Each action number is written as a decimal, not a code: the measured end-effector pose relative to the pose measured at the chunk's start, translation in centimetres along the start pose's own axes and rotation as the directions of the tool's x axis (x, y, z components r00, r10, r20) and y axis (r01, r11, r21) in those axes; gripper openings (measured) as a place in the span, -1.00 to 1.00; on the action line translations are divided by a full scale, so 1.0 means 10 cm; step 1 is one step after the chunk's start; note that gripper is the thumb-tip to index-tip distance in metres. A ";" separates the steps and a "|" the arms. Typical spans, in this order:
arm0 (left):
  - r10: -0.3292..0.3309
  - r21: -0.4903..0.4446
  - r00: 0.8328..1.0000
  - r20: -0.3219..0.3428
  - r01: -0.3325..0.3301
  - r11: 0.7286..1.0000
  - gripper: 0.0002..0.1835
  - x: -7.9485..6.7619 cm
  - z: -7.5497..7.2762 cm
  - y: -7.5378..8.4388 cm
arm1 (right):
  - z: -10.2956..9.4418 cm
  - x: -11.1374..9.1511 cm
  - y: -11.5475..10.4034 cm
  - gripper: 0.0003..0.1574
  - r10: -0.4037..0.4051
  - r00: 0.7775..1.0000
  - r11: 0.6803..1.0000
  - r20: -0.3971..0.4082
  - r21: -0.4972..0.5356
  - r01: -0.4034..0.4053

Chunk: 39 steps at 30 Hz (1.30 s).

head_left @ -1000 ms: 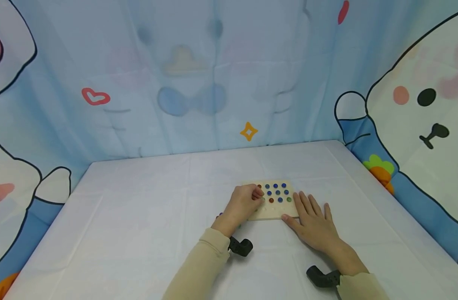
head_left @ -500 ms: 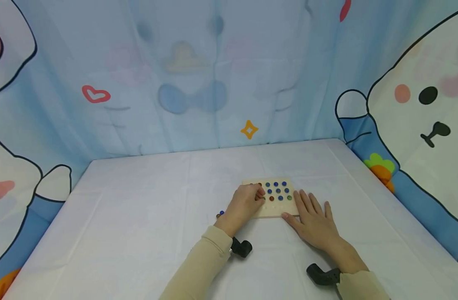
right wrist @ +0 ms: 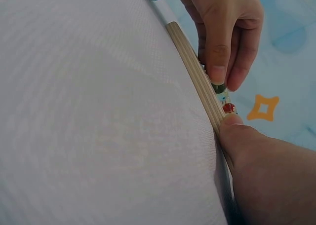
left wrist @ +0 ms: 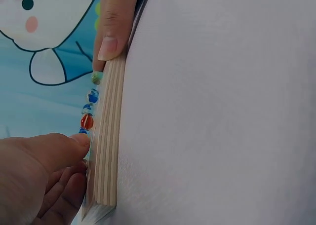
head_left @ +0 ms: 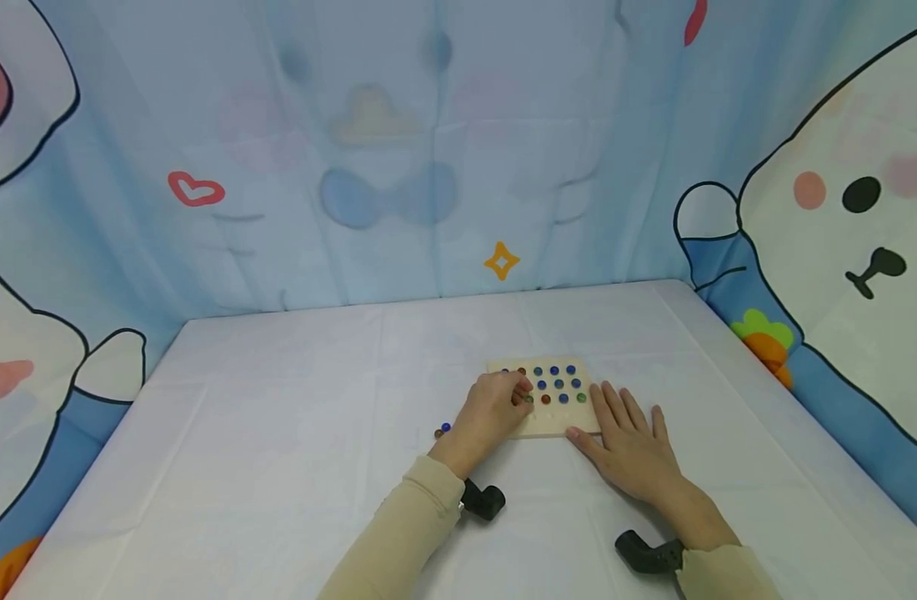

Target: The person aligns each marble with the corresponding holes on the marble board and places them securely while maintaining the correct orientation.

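A pale wooden board [head_left: 546, 426] lies on the white table, with rows of glass marbles in blue, red and green sitting on it. My left hand [head_left: 491, 410] is over the board's left part. In the right wrist view, its thumb and finger pinch a dark green marble [right wrist: 218, 88] at the board's surface. My right hand [head_left: 633, 454] lies with fingers straight along the board's right side, its thumb on the near right corner. A red marble [left wrist: 87, 121] shows on the board between the hands. The left hand hides the board's left holes.
A few loose marbles [head_left: 442, 431] lie on the white tablecloth [head_left: 278, 433], left of the left wrist. A blue curtain [head_left: 398, 233] with cartoon prints hangs behind the table. Black camera mounts [head_left: 648, 553] stick out from both wrists.
My left hand stays at the same part of the board, with only slight finger movement. The loose marbles by its wrist show a little more clearly. My right hand keeps its place.
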<state>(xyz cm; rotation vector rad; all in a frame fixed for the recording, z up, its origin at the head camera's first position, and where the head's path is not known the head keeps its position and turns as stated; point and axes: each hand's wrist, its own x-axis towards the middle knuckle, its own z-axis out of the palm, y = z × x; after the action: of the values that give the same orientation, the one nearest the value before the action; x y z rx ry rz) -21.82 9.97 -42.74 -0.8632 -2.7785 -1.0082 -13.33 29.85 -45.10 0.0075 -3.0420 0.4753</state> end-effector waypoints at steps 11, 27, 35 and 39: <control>-0.006 -0.064 1.000 -0.007 0.006 0.998 -0.82 -0.09 -0.06 -0.04 | 0.03 0.00 -0.01 0.16 -0.001 1.000 1.000 0.002 -0.003 0.001; 0.017 -0.138 1.000 0.007 -0.015 0.990 -0.74 -0.21 -0.40 -0.11 | 0.04 0.01 0.01 0.17 0.003 1.000 1.000 -0.008 -0.014 -0.003; -0.009 -0.140 1.000 -0.015 0.007 0.990 -0.75 -0.27 -0.51 -0.24 | 0.04 0.00 0.01 0.17 -0.001 1.000 1.000 0.000 0.001 0.001; -0.033 -0.146 0.999 -0.025 0.029 0.989 -0.75 -0.31 -0.56 -0.31 | 0.04 0.00 0.01 0.17 -0.003 1.000 1.000 -0.006 -0.002 0.003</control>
<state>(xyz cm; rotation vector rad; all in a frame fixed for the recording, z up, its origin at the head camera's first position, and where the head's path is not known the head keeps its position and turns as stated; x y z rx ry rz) -21.58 3.15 -40.84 -0.8168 -2.7313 -1.2322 -13.40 29.83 -45.47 0.0110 -3.0357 0.4713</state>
